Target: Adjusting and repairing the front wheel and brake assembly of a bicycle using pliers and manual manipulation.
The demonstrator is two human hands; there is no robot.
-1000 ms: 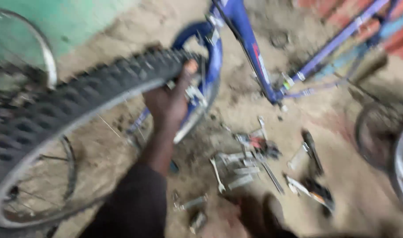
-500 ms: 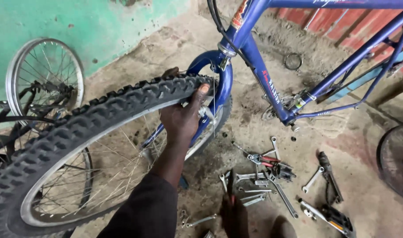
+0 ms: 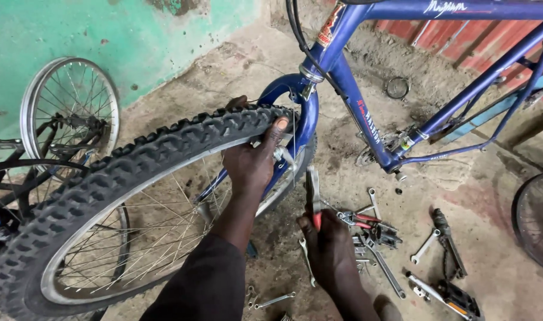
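Dirt workshop floor (image 3: pixel 473 196), left hand (image 3: pixel 251 163) fingers gripping knobby tyre (image 3: pixel 129 172), right hand (image 3: pixel 331 249) clenched on red-handled pliers (image 3: pixel 313 193)

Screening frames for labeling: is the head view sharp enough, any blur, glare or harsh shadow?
Head view: sharp overall; the tyre tread, spokes and the blue frame read clearly. Light is soft and even, no glare, only faint shadows under the tools on the ground. Left hand on the tyre and right hand with pliers are crisp. Slight wide-angle bending at the edges.
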